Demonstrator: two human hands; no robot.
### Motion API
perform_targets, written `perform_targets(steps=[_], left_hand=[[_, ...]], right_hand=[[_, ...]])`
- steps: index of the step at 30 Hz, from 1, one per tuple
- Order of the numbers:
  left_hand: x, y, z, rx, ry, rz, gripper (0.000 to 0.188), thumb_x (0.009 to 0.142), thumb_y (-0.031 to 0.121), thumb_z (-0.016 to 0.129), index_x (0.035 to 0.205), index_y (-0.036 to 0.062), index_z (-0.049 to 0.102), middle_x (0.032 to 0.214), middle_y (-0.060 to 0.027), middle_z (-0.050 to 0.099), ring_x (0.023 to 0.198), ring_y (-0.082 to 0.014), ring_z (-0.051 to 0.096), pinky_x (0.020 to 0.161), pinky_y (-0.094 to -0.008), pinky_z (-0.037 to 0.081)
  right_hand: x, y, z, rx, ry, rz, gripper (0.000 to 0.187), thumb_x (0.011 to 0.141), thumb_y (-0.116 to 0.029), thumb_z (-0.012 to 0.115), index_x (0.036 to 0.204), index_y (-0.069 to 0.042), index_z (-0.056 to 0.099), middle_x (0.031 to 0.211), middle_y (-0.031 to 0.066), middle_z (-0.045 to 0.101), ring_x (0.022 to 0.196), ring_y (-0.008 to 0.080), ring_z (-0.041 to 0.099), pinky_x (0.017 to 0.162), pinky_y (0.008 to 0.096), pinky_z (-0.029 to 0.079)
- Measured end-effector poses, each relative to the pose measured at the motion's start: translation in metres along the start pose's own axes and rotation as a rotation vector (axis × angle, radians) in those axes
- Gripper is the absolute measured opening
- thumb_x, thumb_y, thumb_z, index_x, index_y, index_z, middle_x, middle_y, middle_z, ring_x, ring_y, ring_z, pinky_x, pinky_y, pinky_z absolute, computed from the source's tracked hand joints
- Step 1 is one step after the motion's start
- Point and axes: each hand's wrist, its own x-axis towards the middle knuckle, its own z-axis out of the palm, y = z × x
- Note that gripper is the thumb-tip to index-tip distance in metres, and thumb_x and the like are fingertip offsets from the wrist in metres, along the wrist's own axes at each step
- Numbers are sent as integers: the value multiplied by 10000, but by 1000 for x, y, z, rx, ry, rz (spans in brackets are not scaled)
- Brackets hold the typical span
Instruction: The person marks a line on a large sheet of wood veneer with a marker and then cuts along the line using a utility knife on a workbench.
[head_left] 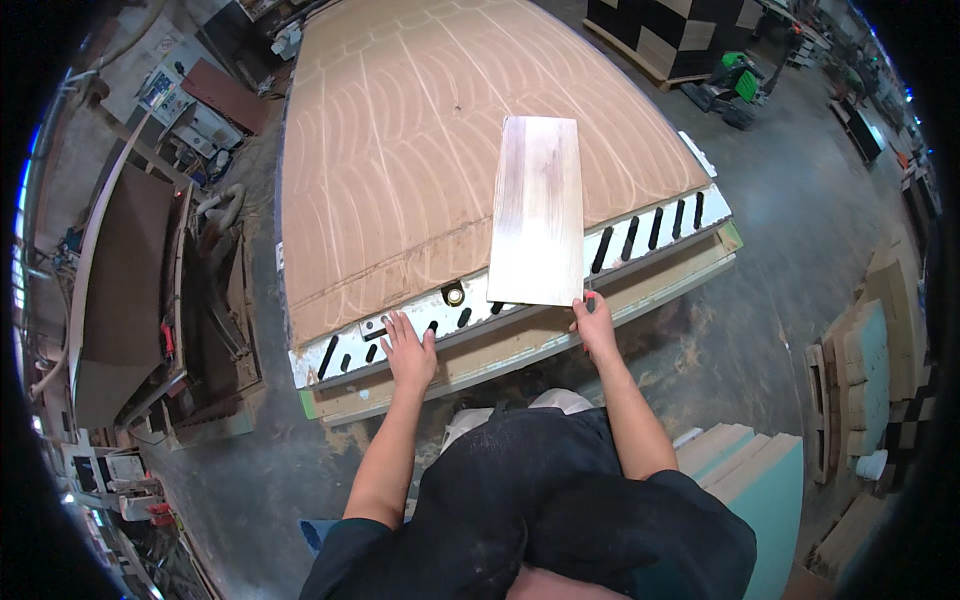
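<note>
A pale wooden plank lies lengthwise on the large brown sheet, its near end reaching over the white slotted strip at the front edge. My left hand rests on that strip with its fingers spread, left of a round brass-coloured fitting. At the plank's near right corner, my right hand is closed around a small red-handled tool. Most of the tool is hidden by my fingers, and its kind cannot be made out.
A pale lower panel juts out beneath the strip. Curved dark panels stand at left. A green-and-black pallet truck is at the far right, by a checkered stack. Light-green-faced boards stand close on my right.
</note>
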Motion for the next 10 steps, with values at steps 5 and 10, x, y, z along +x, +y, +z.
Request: perform_targets(steps=[5,10], left_hand=[[-22,26,9,-54,15,32,837,1137,489,531,1734,-47,294,1846,-255,204,1708,-452,180,1364,-640,129],[-36,45,20,1,-10,100,887,1112,546,561,1732,-38,315,1837,-236,252,1705,-448,191,1368,-638,120]], right_hand=[[7,-2,-16,119,-117,25,401,1091,-167,696,1437,19,618,955,92,789,638,123,654,617,319,542],[9,-1,-26,219,-147,24,419,1084,-137,686,1469,11,608,1032,113,813,691,124,672,651,291,556]])
